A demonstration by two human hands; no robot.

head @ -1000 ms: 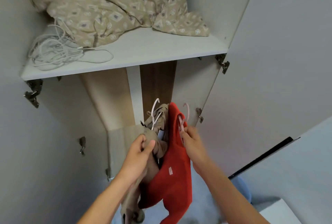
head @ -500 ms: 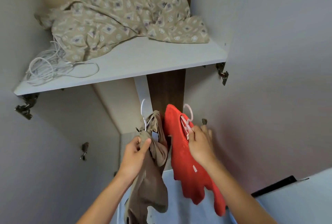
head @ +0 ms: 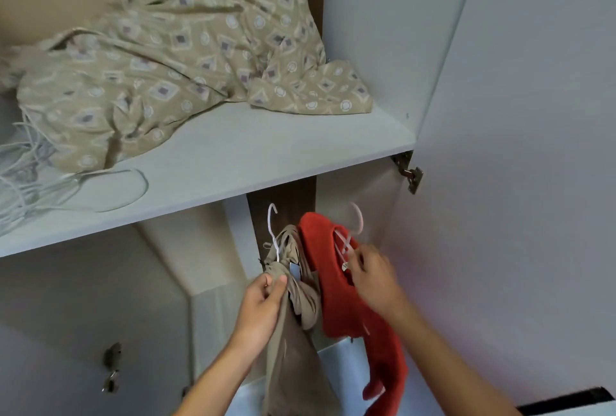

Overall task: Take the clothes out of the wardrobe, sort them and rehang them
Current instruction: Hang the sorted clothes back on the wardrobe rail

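- Our left hand has its grip pinched on the bunched beige garment, white hanger poking up, below the shelf.
- Our right hand has its grip clamped on the pink hanger carrying the red sweater, just beside the beige one.
- On the shelf, patterned fabric and white cord.

Red garment now apart, rightward

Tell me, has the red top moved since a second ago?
Yes. The red top has risen toward the shelf and separated rightward from the beige garment, gripped at its hanger by the right hand.
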